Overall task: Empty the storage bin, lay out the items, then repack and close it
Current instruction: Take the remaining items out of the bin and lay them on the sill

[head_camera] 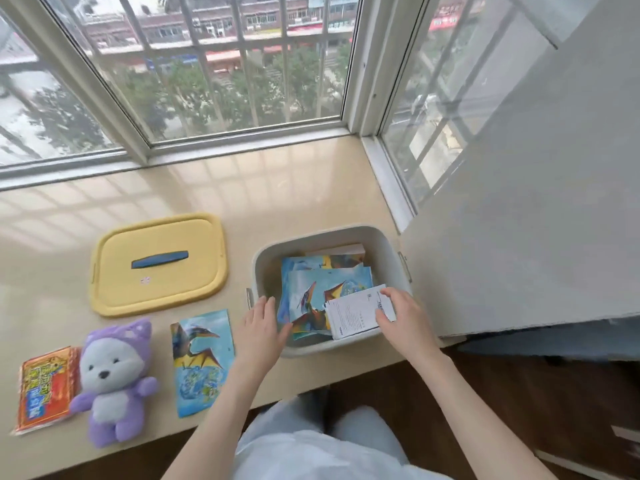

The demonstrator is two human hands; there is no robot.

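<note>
The right hand pinched a white paper leaflet inside the rounded plastic bin; the left hand lay flat, empty.

Print on orange packet and white leaflet is unreadably blurred.

Your pale storage bin stands upright and open on the sill; inside lie overlapping pterosaur cards and a white leaflet at the near wall, pinched by your right hand; the yellow lid lies flat to its left, blue handle up; nearer you, in a row, lie a single dinosaur card, a purple plush and an orange packet.
</note>
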